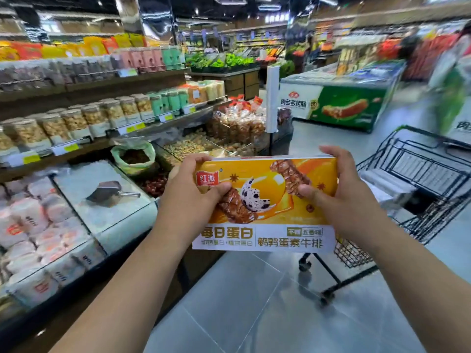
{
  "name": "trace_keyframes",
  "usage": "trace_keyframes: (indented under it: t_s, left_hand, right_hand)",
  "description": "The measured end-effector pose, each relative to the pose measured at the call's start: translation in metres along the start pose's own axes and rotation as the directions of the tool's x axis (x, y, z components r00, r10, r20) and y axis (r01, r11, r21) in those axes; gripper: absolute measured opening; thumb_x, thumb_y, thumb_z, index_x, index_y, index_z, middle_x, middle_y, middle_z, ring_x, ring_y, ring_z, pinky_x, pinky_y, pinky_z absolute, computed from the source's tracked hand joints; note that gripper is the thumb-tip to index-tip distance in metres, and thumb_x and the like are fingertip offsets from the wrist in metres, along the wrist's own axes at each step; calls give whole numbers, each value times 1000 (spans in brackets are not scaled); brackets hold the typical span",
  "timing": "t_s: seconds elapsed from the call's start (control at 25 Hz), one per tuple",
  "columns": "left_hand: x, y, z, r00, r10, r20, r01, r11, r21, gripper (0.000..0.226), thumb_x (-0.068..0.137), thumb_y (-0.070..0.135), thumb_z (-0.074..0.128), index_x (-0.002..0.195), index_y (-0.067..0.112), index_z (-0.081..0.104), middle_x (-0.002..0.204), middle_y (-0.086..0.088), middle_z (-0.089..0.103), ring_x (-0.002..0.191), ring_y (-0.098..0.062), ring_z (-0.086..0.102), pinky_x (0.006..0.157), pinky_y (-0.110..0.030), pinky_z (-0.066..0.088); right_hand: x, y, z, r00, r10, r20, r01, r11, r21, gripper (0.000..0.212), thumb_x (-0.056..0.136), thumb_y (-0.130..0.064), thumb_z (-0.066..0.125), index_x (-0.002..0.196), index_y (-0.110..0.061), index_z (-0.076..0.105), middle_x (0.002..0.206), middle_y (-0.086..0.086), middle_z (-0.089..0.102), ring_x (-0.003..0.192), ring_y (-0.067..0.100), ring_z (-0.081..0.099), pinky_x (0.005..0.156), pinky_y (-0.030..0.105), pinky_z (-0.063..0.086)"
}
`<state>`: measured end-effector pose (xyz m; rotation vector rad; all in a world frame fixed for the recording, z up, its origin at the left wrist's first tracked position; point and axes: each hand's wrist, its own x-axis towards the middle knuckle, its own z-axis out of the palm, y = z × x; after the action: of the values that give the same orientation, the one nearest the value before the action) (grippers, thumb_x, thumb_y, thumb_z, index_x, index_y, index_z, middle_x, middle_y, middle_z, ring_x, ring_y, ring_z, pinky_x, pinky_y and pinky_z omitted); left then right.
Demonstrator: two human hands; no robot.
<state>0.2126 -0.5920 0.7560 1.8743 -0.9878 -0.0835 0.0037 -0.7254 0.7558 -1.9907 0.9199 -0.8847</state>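
While I stand in a shop aisle, I hold a flat orange box [270,207] up in front of me with both hands. My left hand [188,197] grips the left end of the box, and my right hand [337,197] grips the right end. Each thumb presses on the front, and my fingers curl over the top edge and go behind it, where I cannot see their tips. The box is up in the air above the grey floor [254,301], and only my hands touch it. It is almost level, with its front turned to me. On the front is a picture of a spotted egg and brown snack bars, with a red sign in the top left corner and a white strip with words along the bottom. Near me on the right is a black wire shopping cart [438,179], and something white lies in it. On the left is a bin with a clear lid, and a dark scoop [109,192] lies on that lid. Nearer on the left are many white packs [38,238]. Above them, shelves hold rows of clear jars [76,123] with light brown snacks inside. Just past my left hand is a green bag [132,156] full of brown bits. Far off on the right stands a green and white freezer chest [344,103].
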Motion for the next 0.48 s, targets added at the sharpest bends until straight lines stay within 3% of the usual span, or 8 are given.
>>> trace_keyframes:
  t_s: [0.24,0.4,0.48]
  left_hand:
    - [115,-10,87,977,87,193,-78,995,-56,46,80,36,76,111,50,45,109,10,57,90,-4,58,83,-38,52]
    - [174,-12,136,935,193,297,-165,979,-117,45,81,34,75,113,46,45,110,9,55,89,1,54,80,-31,50]
    - [196,-14,161,908,230,351,-197,972,-127,45,81,35,74,112,47,44,111,6,55,88,1,55,80,-30,50]
  right_hand:
    - [77,50,-5,977,142,-162,-149,988,-32,66,85,-34,69,131,-51,25,106,-1,62,90,19,64,80,37,52]
    - [113,75,-8,940,196,-278,-212,977,-28,67,86,-30,70,134,-46,27,101,-7,61,87,12,62,73,29,47]
    - [128,88,-11,918,230,-322,-256,966,-39,68,85,-31,71,135,-45,26,100,-7,61,87,13,63,75,31,49]
